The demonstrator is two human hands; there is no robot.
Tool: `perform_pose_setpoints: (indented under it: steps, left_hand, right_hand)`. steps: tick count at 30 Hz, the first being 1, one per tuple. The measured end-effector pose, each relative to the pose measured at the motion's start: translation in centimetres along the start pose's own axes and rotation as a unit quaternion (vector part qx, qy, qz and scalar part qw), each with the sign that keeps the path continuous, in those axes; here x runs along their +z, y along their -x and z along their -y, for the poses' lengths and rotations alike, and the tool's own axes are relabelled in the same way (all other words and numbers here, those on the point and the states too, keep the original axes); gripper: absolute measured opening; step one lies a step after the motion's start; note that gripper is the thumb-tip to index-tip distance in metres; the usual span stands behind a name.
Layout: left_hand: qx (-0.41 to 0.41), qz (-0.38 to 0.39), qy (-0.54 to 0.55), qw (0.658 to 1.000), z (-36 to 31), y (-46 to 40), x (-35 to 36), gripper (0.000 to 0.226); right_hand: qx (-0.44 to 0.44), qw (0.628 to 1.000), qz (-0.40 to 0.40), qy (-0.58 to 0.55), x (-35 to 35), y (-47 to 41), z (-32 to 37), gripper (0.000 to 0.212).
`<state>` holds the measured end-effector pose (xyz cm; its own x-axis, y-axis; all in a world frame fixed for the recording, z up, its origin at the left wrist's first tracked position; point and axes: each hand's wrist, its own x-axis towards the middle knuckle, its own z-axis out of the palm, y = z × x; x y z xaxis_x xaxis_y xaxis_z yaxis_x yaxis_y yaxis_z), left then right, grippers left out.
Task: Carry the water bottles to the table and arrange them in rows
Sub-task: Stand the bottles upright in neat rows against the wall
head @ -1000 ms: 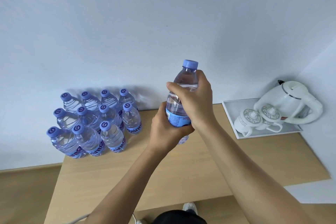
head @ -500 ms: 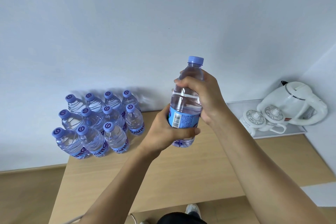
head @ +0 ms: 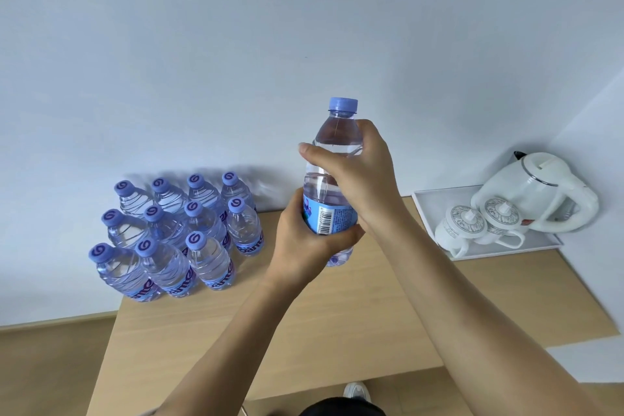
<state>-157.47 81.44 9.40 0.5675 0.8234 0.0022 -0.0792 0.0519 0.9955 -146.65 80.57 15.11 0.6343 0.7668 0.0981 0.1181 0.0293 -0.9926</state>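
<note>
Worktop (head: 337, 321) of pale wood fills the lower middle of the view, set against a plain white wall. Its far left corner carries the group of bottles (head: 175, 233) already set down: eleven that I count, standing upright in rows and touching one another, with one place free at the right end of the front row. At the far right, well apart from them, a white tray (head: 425, 209) holds a kettle (head: 537, 192) and two lidded cups (head: 479, 223).

Between the two groups, held upright above the wood, is the bottle in hand (head: 332, 176). It looks full and capped, so I judge it to have real weight for its size. The clear wall is thin and ribbed and will probably dent under a hard squeeze. The paper label band gives better grip than the smooth, slippery plastic above it.

The left hand (head: 304, 240) wraps the label band from behind, its fingers (head: 341, 236) curled closed round the lower body. The right hand (head: 364, 179) is closed on the shoulder below the cap (head: 343, 104), thumb across the front. The low hold seems the sounder one for setting it down, since it carries the weight; the upper hand mostly steadies.
</note>
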Motion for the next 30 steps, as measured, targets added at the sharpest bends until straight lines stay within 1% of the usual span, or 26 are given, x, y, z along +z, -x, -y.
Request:
perform_pose_setpoints:
  steps: [4,8,12,14,16,19,23,26,28,30]
  left_hand:
    - [-0.003,0.005,-0.014,1.000,0.0,-0.1,-0.2,0.054]
    - [-0.026,0.028,0.005,0.999,-0.2,0.0,-0.3,0.058]
    - [-0.048,0.070,0.027,0.996,-0.5,-0.1,-0.8,0.050]
    - [-0.053,0.082,0.026,0.995,-0.7,-0.2,-0.9,0.052]
    - [-0.052,0.076,0.015,0.996,-0.8,-0.5,-1.1,0.056]
    - [-0.045,0.061,0.007,0.997,-0.8,-0.6,-1.0,0.057]
    - [-0.020,-0.006,-0.047,0.999,-0.6,-0.7,-0.6,0.054]
    - [0.000,-0.043,-0.063,0.997,-0.4,-0.5,0.0,0.052]
    - [-0.001,-0.046,-0.060,0.997,-0.3,-0.3,0.3,0.055]
    - [-0.011,-0.035,-0.051,0.998,-0.2,-0.3,0.2,0.059]
  right_hand:
    - [0.013,0.998,0.041,-0.040,-0.4,-0.5,0.5,0.030]
    - [0.029,0.989,0.107,-0.099,-0.9,-1.0,1.0,0.023]
    - [0.043,0.974,0.165,-0.147,-1.5,-1.7,1.1,0.017]
    - [0.039,0.973,0.179,-0.143,-1.6,-1.9,1.1,0.018]
    - [0.024,0.977,0.173,-0.120,-1.5,-1.8,1.1,0.021]
    - [0.018,0.989,0.125,-0.073,-1.1,-1.5,0.9,0.031]
    - [0.007,0.999,0.045,-0.005,-0.2,-1.0,0.5,0.040]
    - [-0.006,1.000,0.002,-0.005,0.5,-0.7,0.3,0.037]
    - [-0.006,1.000,0.000,-0.006,0.6,-0.8,0.2,0.031]
    - [-0.006,1.000,0.016,-0.013,0.4,-1.1,0.2,0.028]
